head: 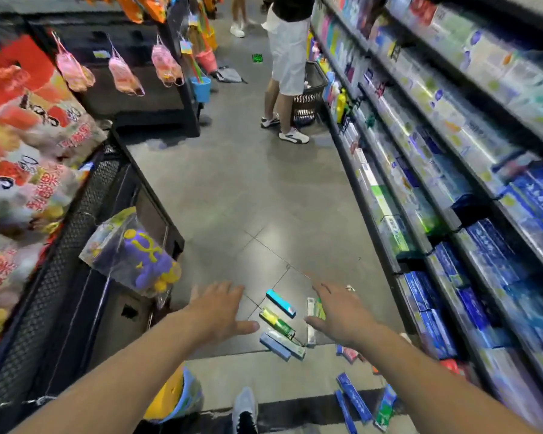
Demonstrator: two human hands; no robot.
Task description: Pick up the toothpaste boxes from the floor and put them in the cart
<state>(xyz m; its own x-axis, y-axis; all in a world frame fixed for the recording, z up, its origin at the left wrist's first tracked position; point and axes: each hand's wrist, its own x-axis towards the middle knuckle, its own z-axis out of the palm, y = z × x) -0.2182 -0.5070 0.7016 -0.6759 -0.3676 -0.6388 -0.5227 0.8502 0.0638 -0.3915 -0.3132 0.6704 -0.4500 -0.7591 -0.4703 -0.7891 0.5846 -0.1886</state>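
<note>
On the floor (264, 195), toothpaste boxes (280, 303) lay between both hands, long axes toward 4 o'clock; left hand (217, 311) and right hand (339, 314) hovered with fingers spread, the right nearer.

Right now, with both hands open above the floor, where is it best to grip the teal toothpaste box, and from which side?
Probably across its long narrow sides near the middle. The teal toothpaste box lies flat on the floor, apart from the yellow-green box beside it. Coming from above with the right hand seems simplest; fingers fit along both long edges.
</note>
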